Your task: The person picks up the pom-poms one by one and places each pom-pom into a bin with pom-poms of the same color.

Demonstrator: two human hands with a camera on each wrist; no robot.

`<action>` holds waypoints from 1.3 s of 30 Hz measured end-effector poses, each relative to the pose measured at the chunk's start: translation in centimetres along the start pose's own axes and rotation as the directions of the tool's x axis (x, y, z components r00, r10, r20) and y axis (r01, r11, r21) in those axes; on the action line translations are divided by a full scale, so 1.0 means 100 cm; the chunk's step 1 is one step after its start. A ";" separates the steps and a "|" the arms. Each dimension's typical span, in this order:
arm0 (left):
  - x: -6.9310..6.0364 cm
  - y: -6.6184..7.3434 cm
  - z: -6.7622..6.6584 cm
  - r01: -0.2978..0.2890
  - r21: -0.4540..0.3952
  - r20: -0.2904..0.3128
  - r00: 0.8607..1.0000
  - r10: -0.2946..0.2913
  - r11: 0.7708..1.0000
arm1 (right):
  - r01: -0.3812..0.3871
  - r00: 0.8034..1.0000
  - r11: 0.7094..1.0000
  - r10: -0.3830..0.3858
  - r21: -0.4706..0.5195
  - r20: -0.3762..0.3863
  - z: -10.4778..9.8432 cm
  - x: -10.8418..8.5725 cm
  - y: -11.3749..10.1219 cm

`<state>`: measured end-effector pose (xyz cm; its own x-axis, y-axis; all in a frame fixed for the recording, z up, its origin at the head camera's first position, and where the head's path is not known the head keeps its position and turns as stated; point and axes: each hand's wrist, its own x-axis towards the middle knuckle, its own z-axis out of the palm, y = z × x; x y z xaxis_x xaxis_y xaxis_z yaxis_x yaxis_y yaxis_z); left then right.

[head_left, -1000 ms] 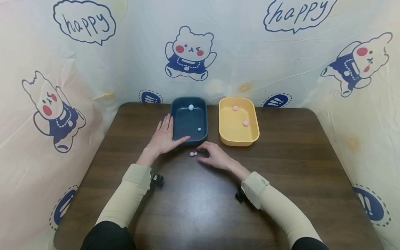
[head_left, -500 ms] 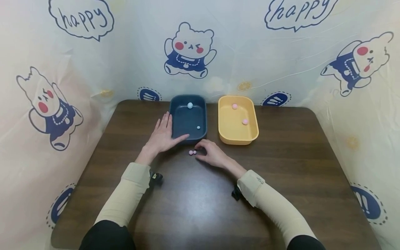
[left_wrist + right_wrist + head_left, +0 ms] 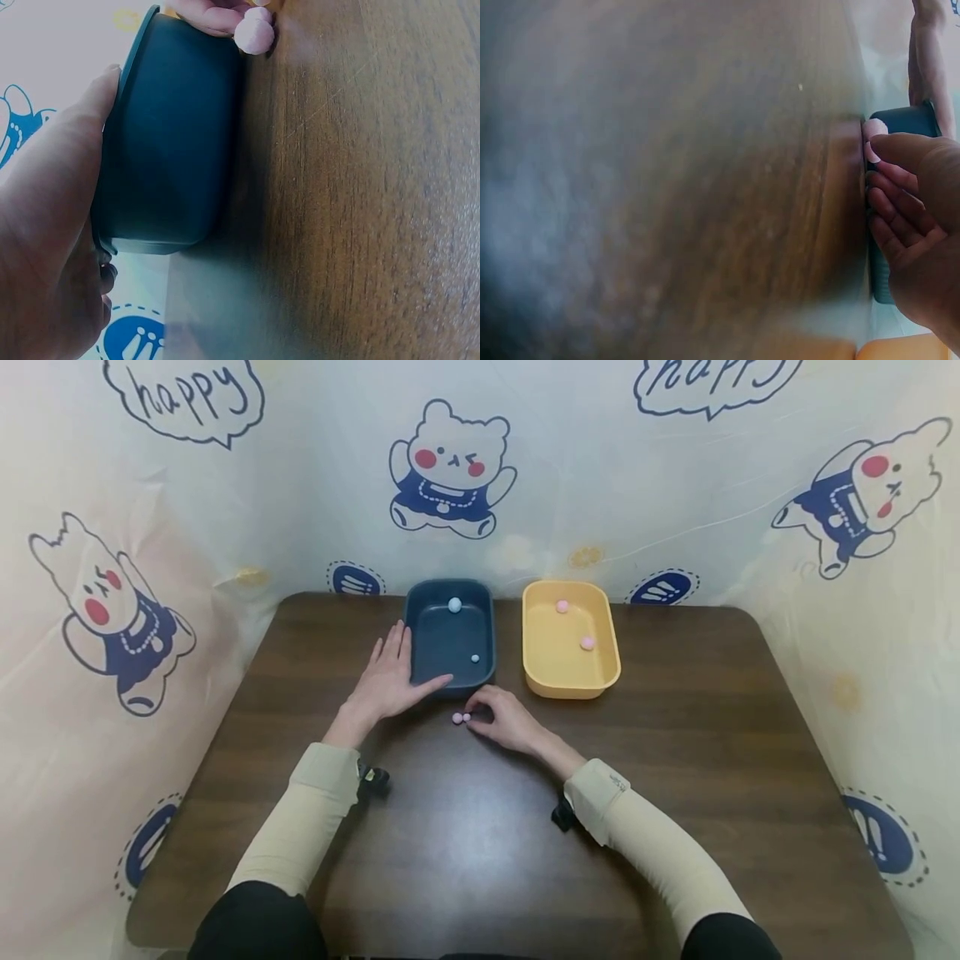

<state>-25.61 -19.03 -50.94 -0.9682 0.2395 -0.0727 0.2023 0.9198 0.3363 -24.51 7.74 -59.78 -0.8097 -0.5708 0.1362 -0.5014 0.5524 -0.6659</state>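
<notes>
Two pink balls lie side by side on the table just in front of the dark blue bin (image 3: 442, 639). Thumb and forefinger of my right hand (image 3: 506, 720) pinch the smaller pink ball (image 3: 467, 717). Beside it sits the larger pink ball (image 3: 457, 718), which also shows in the left wrist view. My left hand (image 3: 386, 683) rests along the bin's left and front rim, fingers straight and thumb spread. Inside that bin are a larger light blue ball (image 3: 454, 605) and a small light blue ball (image 3: 475, 658).
To the right of the blue bin stands a yellow bin (image 3: 555, 668), a narrow gap between them. It holds two pink balls, one farther back (image 3: 562, 607). The brown wooden table (image 3: 712, 735) meets a printed cloth (image 3: 322, 468) at its back and sides.
My right hand has moved slightly left, and its thumb and forefinger have closed in on the smaller pink ball. My left hand stays on the bin. The head view has tilted a little.
</notes>
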 end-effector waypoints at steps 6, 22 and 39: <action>0.000 0.001 0.000 0.000 -0.003 -0.009 1.000 0.000 1.000 | -0.057 0.997 0.997 0.054 0.059 0.050 -0.018 -0.005 -0.024; -0.001 0.001 0.000 0.006 0.011 0.003 1.000 -0.006 1.000 | -0.051 0.999 0.997 0.051 0.051 -0.001 0.000 0.000 -0.009; -0.001 0.001 -0.001 0.014 0.012 0.013 1.000 -0.014 1.000 | 0.017 0.999 0.999 -0.016 0.050 -0.031 -0.023 -0.020 -0.029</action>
<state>-25.47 -18.99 -50.81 -0.9689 0.2306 -0.0897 0.1905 0.9266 0.3241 -22.17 8.66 -56.48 -0.8106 -0.5607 0.1691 -0.4995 0.5111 -0.6995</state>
